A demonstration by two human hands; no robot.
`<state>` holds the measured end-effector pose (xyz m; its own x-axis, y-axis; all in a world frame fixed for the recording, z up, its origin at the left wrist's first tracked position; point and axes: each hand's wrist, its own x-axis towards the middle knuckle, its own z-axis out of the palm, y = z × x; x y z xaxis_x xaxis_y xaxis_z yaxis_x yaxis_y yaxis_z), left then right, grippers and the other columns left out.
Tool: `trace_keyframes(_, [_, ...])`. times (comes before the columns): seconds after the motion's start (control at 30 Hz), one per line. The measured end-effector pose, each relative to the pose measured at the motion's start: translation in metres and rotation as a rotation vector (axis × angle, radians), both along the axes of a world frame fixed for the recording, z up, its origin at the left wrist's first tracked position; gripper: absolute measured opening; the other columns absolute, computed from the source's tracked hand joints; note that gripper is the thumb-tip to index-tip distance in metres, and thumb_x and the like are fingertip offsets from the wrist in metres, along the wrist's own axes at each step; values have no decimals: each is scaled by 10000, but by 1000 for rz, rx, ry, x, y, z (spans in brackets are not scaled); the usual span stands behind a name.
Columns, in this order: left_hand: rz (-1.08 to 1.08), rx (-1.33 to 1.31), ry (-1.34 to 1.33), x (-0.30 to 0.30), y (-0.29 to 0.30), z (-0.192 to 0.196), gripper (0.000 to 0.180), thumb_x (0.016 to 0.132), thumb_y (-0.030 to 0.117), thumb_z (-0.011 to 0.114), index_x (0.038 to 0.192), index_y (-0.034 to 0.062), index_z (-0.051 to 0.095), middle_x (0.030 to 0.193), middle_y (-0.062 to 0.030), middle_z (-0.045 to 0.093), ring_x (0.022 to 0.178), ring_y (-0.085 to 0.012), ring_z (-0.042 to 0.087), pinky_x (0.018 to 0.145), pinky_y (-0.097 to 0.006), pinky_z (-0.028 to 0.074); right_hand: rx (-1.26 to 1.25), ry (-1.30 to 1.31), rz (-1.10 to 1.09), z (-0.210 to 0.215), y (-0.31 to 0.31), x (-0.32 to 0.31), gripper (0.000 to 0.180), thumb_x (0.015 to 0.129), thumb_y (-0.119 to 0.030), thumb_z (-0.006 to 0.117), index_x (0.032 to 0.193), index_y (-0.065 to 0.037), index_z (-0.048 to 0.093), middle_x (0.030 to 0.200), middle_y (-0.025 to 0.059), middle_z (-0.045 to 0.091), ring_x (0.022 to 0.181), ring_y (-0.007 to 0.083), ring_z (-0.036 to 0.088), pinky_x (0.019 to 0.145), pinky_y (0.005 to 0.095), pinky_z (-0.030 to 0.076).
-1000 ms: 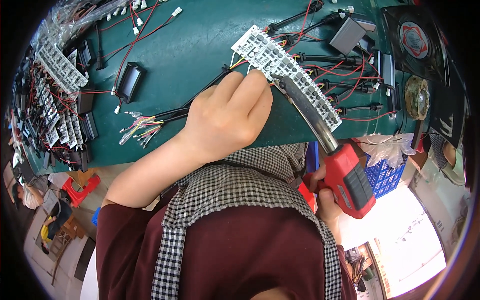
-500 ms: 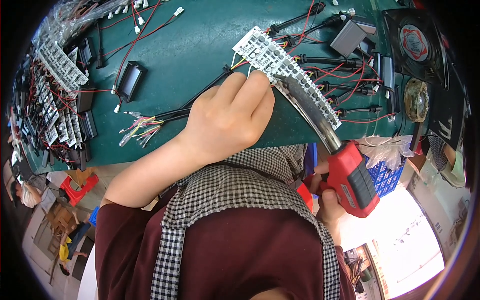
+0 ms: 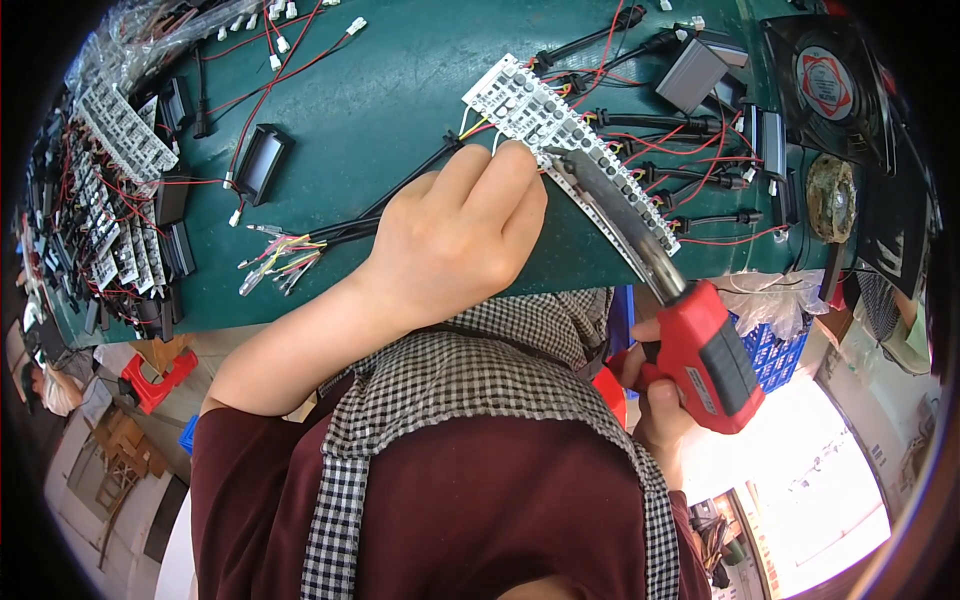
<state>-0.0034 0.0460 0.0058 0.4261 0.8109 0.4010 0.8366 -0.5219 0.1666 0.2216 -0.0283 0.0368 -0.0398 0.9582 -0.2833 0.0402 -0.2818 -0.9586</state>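
Observation:
My left hand [image 3: 460,230] is closed at the near edge of a white circuit board panel [image 3: 540,110], its fingertips pinching wires there; the exact grip is hidden under the fingers. My right hand [image 3: 658,395] wraps round the handle of a red and black soldering gun [image 3: 705,355]. The gun's dark barrel [image 3: 610,205] lies slantwise over the panel, with its tip close to my left fingertips. Black cables [image 3: 350,228] run from under my left hand to a bundle of bare-ended coloured wires [image 3: 283,258]. More black cables [image 3: 660,120] join the panel's far side.
A fan [image 3: 828,85] and a round brownish block [image 3: 832,198] stand at the right. Small black housings [image 3: 263,165] with red wires lie about the green table [image 3: 330,110]. Piled boards [image 3: 120,220] fill the left side. A blue crate [image 3: 780,355] is below the table edge.
The soldering gun's body has shifted very slightly right with my right hand. My left hand and the panel have hardly moved. A person in yellow at the lower left is out of sight now.

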Motion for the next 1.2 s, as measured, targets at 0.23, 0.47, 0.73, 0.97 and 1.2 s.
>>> trace_keyframes(0.23, [9, -9, -3, 1, -1, 1, 234, 631, 22, 646, 861, -16, 627, 854, -78, 534, 657, -166, 563, 488, -251, 448, -110, 147, 20, -6, -16, 18, 688, 767, -444, 700, 1172, 65, 477, 1027, 156, 594, 567, 136, 520, 504, 237, 382])
trace_keyframes(0.47, [15, -4, 11, 2, -1, 2, 223, 639, 21, 649, 860, -8, 636, 850, -70, 538, 646, -165, 556, 480, -253, 442, -92, 223, 98, -12, -20, 25, 715, 760, -444, 707, 1245, 25, 470, 1136, 124, 577, 692, 129, 543, 612, 254, 432])
trace_keyframes(0.73, [87, 140, -44, 14, 0, -7, 101, 625, 51, 601, 723, 33, 584, 769, -21, 478, 593, -104, 475, 396, -201, 334, -72, 92, -34, -3, -14, 12, 715, 752, -519, 705, 1070, 92, 512, 912, 144, 626, 475, 137, 504, 432, 240, 350])
trace_keyframes(0.97, [119, 171, -71, 12, -1, -13, 123, 622, 54, 603, 742, 32, 594, 781, -23, 481, 597, -109, 483, 400, -194, 356, -133, -3, 54, -1, -13, 20, 738, 714, -492, 743, 1162, 56, 534, 809, 50, 633, 655, 112, 573, 650, 247, 449])
trace_keyframes(1.2, [114, 164, -74, 13, -2, -14, 87, 618, 48, 603, 702, 44, 581, 769, -14, 473, 585, -106, 472, 387, -197, 338, -175, -33, 97, -9, -17, 29, 661, 664, -416, 794, 1132, 0, 583, 793, 62, 654, 707, 175, 633, 700, 297, 496])
